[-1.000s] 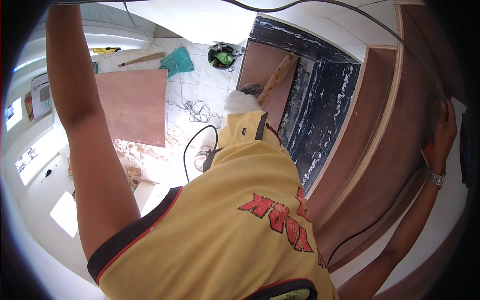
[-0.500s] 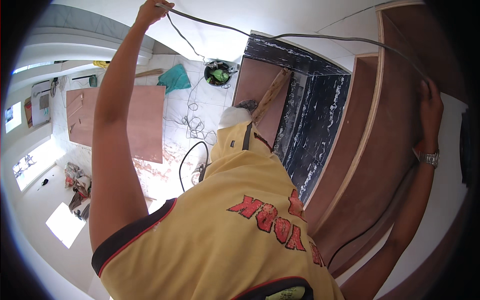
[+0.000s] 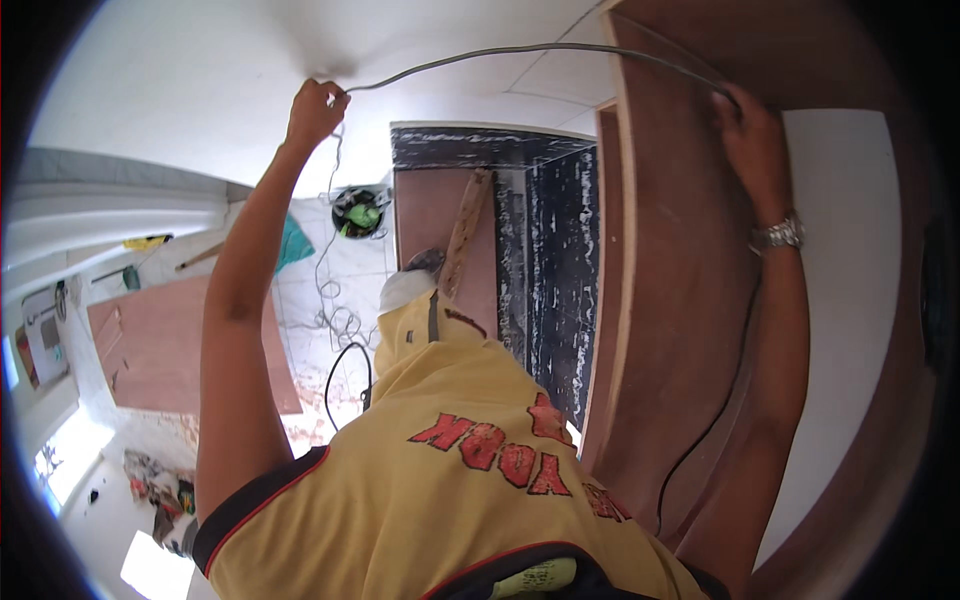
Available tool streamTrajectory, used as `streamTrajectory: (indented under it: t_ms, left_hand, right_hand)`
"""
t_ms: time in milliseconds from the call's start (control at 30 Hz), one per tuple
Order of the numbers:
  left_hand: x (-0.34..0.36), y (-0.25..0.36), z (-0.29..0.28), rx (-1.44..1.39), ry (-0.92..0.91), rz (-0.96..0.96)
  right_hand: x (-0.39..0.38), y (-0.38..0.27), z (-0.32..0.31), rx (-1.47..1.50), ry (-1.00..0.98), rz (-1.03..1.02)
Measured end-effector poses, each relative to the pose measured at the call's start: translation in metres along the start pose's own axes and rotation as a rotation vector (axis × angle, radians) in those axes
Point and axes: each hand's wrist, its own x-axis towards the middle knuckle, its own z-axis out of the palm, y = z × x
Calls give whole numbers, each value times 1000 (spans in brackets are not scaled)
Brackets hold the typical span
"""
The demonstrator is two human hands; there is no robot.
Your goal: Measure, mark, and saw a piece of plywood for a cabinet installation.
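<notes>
Overhead, almost, a grey cable bows between both hands, crossing the far side in front of the white wall. The left hand has its fingers closed on the cable's left end; at the right, the cable meets the bent fingers of the right hand, but I cannot tell whether they grip it. That hand lies against a brown board, whose pale edge strip passes beneath the cable. A dark cord runs nearer along the board; the forearm hides any join.

From the left hand a thin wire drops past a black bucket toward loose loops on the tiled floor. Those loops could knot or snag on the bucket if the wire is pulled quickly. A hard tug might also scrape the cable over the board's edge, and a loose right-hand hold could let it slip. A foot beside the slanting timber could catch, too.
</notes>
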Motion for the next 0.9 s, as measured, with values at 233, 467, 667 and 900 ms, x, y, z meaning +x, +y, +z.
streamTrajectory:
  t_ms: [233, 467, 667, 900]
  left_hand:
    - [17, 173, 25, -487, 66, -70]
    - [27, 241, 32, -454, -42, 0]
    - [5, 248, 27, -582, -109, -34]
    - [-12, 284, -10, -591, -51, 58]
  right_hand:
    - [22, 8, -3, -118, 114, 248]
    - [-5, -10, -7, -111, 130, 343]
    - [-85, -31, -92, -96, 255, 168]
    - [-172, 5, -206, -192, 73, 564]
